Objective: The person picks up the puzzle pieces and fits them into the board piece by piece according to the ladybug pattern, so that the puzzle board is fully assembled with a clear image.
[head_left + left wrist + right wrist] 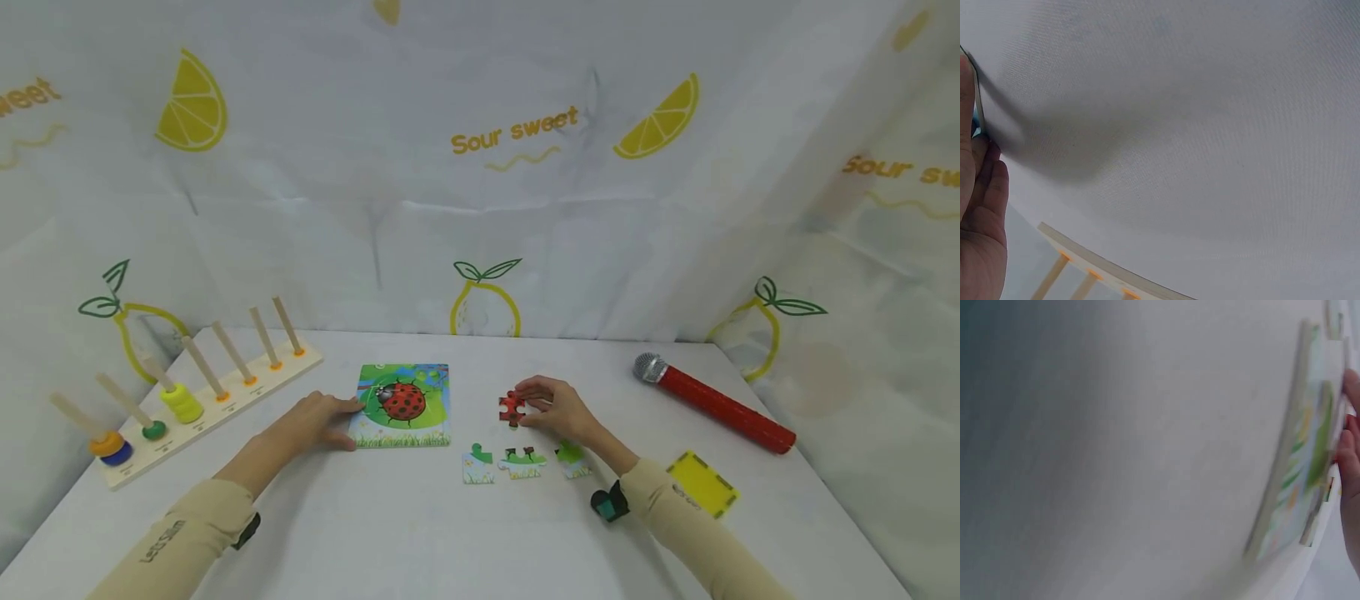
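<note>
In the head view, my left hand (pixel 315 421) touches the left edge of a square ladybug picture board (pixel 431 437), its index finger at the rim and its thumb near the lower left corner. Right of the board, my right hand (pixel 558 408) pinches a red jigsaw piece (pixel 512 408) with black spots between thumb and fingers. Just below lie a left piece (pixel 478 467), a middle piece (pixel 522 463) and a right piece (pixel 573 458) with grass on them, apart from one another. In the right wrist view, pieces partly hide the fingers (pixel 1349 450).
A wooden peg rack (pixel 247 396) with coloured beads on some pegs stands at the left. At the right lie a red microphone (pixel 720 408) and a yellow square tile (pixel 703 483), partly behind my right sleeve. A patterned cloth (pixel 480 208) hangs behind the table.
</note>
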`<state>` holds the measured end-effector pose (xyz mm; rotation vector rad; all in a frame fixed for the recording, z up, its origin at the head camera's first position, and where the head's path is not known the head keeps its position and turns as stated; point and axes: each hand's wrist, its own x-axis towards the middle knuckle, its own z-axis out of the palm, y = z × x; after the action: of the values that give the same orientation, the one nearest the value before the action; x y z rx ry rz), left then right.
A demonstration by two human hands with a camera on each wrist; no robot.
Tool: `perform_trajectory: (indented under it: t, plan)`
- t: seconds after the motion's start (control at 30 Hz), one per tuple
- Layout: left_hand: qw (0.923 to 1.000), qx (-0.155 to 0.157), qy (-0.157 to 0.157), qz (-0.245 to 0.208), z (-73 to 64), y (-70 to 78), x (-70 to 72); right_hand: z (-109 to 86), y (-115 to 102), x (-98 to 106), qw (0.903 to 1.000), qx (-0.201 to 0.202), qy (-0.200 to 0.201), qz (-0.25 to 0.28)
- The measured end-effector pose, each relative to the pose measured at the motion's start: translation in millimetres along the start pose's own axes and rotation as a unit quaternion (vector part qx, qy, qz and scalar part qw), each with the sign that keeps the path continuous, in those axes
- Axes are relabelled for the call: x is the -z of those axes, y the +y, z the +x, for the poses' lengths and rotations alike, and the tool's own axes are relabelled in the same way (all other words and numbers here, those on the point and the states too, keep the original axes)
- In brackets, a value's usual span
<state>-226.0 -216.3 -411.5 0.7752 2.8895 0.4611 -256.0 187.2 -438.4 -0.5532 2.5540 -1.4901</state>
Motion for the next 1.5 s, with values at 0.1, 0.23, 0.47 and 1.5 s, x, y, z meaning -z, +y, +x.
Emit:
perform_trajectory:
  t: [0.1, 0.23, 0.47, 1.5]
  plan:
    - [1.0, -0.001, 0.0, -0.006, 1.2, 2.9, 1.5, -0.2, 0, 4, 0.9999, -0.005, -0.004, -0.009]
    - [0.9999, -0.009, 0.005, -0.001, 1.9, 4.2, 2.7, -0.5, -2, 9, 0.9996, -0.023, -0.006, -0.015]
    - [0.9998, -0.011, 0.009, 0.01, -1.1, -0.6, -1.0, 1.0, -7, 8, 0.9993, -0.03, -0.005, -0.023]
    - [0.9995, -0.025, 0.02, 0.004, -1.7, -4.7, -5.7, 3.7, -8, 11, 0.9959, -0.065, -0.052, 0.034]
